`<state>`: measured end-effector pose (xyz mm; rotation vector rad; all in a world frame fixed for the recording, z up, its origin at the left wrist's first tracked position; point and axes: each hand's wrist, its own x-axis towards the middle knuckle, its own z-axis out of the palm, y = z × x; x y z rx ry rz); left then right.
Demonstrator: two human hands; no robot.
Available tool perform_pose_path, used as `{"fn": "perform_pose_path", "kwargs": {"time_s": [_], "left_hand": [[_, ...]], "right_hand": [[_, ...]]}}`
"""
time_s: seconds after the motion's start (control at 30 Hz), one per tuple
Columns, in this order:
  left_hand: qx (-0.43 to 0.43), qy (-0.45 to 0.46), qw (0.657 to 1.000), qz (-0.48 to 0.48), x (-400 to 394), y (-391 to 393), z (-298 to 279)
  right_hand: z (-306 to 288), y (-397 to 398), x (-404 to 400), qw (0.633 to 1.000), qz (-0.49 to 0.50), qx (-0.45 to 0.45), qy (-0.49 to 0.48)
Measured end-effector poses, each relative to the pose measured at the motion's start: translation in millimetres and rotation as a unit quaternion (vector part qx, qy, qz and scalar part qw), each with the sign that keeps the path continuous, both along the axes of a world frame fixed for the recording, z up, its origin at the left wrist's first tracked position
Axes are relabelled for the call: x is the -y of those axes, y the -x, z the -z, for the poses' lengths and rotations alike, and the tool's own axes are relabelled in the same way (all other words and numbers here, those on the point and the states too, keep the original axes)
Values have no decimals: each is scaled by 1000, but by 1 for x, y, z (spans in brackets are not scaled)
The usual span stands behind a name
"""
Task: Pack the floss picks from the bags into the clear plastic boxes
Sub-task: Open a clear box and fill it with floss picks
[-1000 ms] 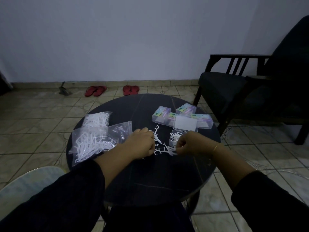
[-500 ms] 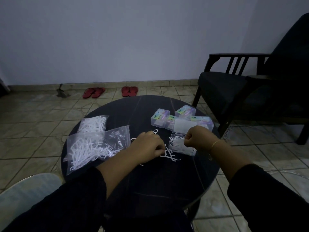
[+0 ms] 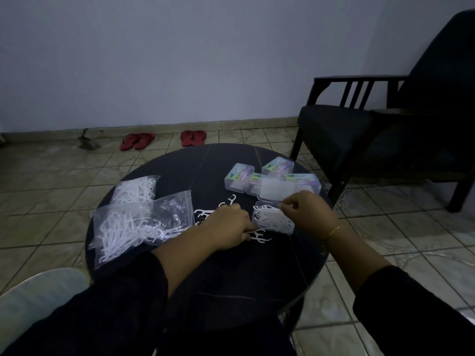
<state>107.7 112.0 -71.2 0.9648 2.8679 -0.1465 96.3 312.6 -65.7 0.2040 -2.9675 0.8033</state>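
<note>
My feed is dim and bluish, with no lamp in view. The wall (image 3: 180,60) at twelve o'clock is the brightest area, evenly lit. The table (image 3: 205,278) reads almost black, and the sleeves at six o'clock sink into it. The armchair (image 3: 385,124) at two o'clock shows little detail. The white floss picks (image 3: 128,227) stand out. Floor tiles bend toward the frame edges; fine detail is soft and noisy.

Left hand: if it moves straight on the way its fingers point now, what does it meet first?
Probably the loose floss picks at the left hand's fingertips, then the open clear box; depth is unclear.
</note>
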Motion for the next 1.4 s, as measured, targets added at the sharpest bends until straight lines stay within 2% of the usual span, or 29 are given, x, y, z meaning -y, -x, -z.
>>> {"fn": "perform_pose_path", "kwargs": {"time_s": [0.3, 0.57, 0.8, 1.0, 1.13, 1.23, 1.33, 1.4], "left_hand": [[2, 12, 1000, -1, -7, -1, -5], [-27, 55, 998, 7, -10, -6, -4], [-81, -19, 996, 16, -17, 6, -32], [-102, 6, 995, 19, -45, 31, -37], [-77, -69, 994, -45, -43, 29, -17], [-111, -142, 974, -138, -33, 15, 0], [-109, -143, 955, -237, -31, -3, 13], [-82, -128, 955, -255, -34, -10, 21]], "right_hand": [[8, -10, -5, 1000, 6, 26, -5], [8, -18, -3, 1000, -1, 2, 12], [11, -15, -7, 999, 23, -16, 42], [15, -13, -15, 999, 37, 7, 38], [24, -14, -16, 998, 52, 0, 24], [28, -19, -13, 997, 70, -35, 16], [31, -24, -5, 995, 83, -57, 5], [33, -26, 0, 995, 84, -48, -1]]}}
